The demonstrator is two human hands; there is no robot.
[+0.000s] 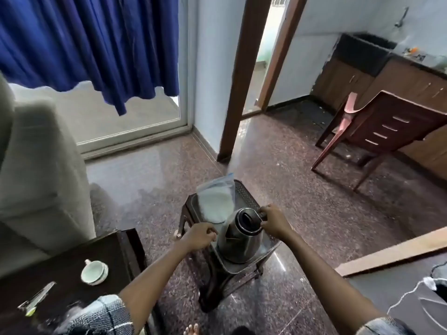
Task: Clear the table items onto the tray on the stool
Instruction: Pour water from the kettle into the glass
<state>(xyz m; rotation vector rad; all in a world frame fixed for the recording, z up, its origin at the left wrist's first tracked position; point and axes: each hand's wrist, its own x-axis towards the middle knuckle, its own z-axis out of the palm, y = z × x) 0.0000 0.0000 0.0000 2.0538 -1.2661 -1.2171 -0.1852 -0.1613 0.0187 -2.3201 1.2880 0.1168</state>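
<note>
A steel kettle (238,240) stands on the metal tray (246,198) that lies on a dark stool (215,281). My right hand (274,222) grips the kettle's black handle. My left hand (202,236) has its fingers curled at the tray's left edge beside the kettle; what it holds is hidden. A clear plastic bag of white powder (216,200) lies on the far part of the tray. On the dark table (67,267) at the lower left sit a pale green cup on its saucer (94,272) and metal tongs (36,298).
A grey sofa (36,170) stands left of the table. A blue curtain (92,44) hangs over a glass door. A brown plastic chair (377,131) and kitchen cabinets (399,81) are at the right. A wooden plank (391,252) and a white cable (411,293) lie at the lower right.
</note>
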